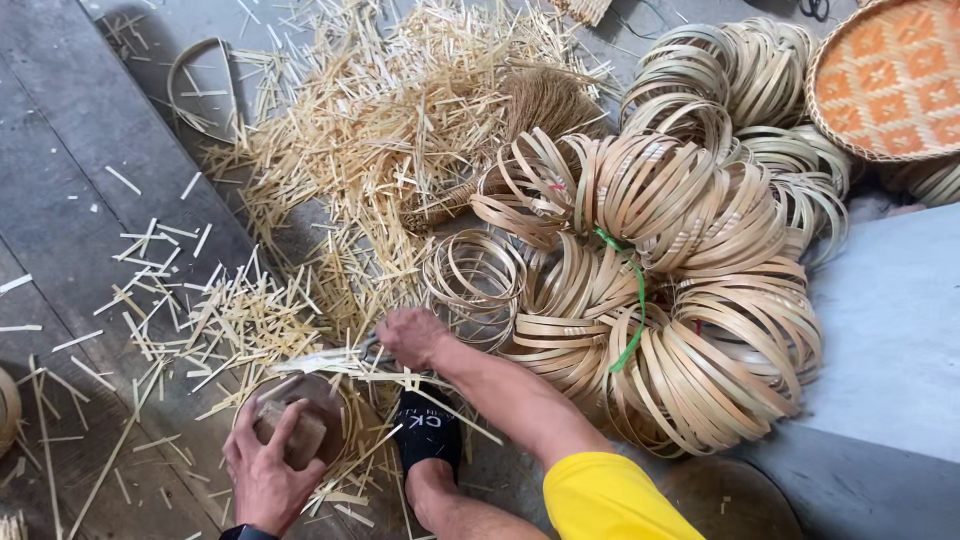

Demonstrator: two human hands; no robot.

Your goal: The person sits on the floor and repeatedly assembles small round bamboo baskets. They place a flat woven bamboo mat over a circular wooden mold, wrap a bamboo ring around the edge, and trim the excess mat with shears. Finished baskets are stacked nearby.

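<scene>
My left hand point(265, 470) grips a small wooden block point(290, 432) that rests on a round wooden stump point(318, 392) at the bottom left. Just right of it, my right hand point(412, 337) is closed on a metal blade tool point(315, 360) lying among thin bamboo strips point(400, 378) above the stump. My forearm in a yellow sleeve point(605, 497) runs to the bottom edge. My foot in a black slipper point(428, 428) sits between the stump and the rings.
Large stacks of bamboo rings point(665, 290) fill the right half, one tied with green string point(632, 300). Cut bamboo slivers point(390, 110) litter the grey floor. A brush point(535, 105) lies in the pile. An orange woven tray point(888, 75) is top right.
</scene>
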